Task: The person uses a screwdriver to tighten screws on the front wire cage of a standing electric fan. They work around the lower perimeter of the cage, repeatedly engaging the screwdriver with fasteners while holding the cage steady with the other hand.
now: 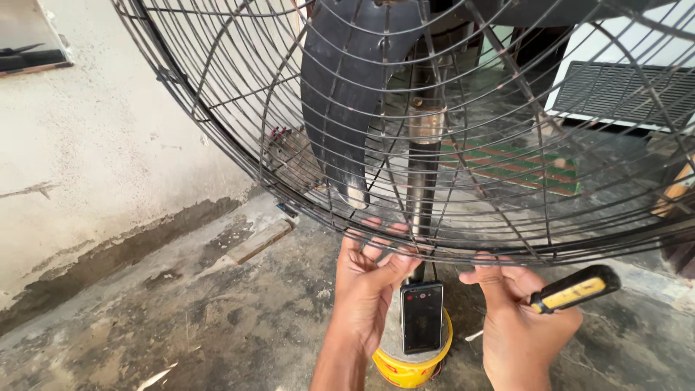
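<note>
Two hands work at the bottom rim of a large fan cage (pixel 434 145), which is still closed around the blade. Left hand (pixel 369 279) pinches the rim wires; right hand (pixel 517 318) is clamped on a yellow-handled screwdriver (pixel 575 288) just below.

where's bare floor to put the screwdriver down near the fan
Bare concrete floor lies left of the left hand, bordered by the wall and wood scrap. It is crowded under the fan guard: yellow bucket, phone, right hand holding the screwdriver.
</note>
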